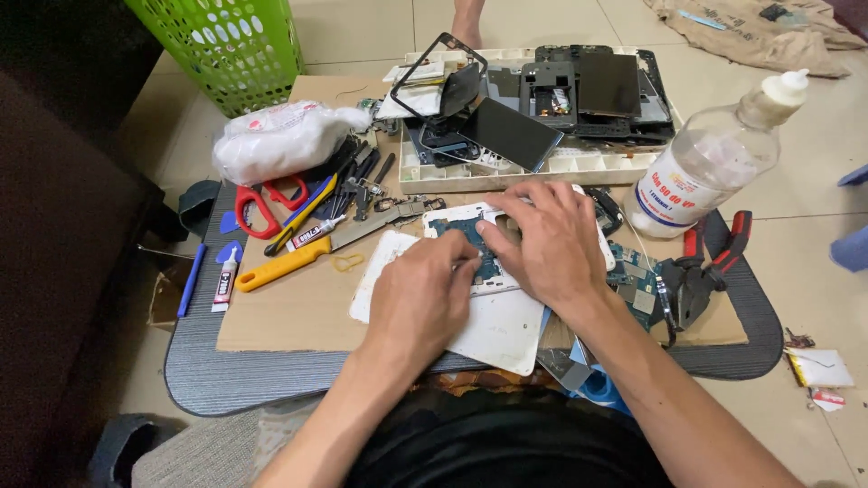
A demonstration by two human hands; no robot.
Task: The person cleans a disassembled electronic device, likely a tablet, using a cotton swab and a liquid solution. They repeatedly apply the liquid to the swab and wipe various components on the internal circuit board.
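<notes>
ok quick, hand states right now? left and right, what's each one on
Left hand: fingers curled, tips on the opened white device; any small tool in it cannot be told.
Right hand: open, fingers spread flat, pressing the same device down.

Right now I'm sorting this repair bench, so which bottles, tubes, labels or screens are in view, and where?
Clear plastic bottle: right of the tray, white cap, white label with red print.
Small glue tube: left edge of the cardboard, white, labelled.
Dark phone screen: in the white tray, black rectangle, tilted.
White plastic bag: upper left, bunched up.
</notes>
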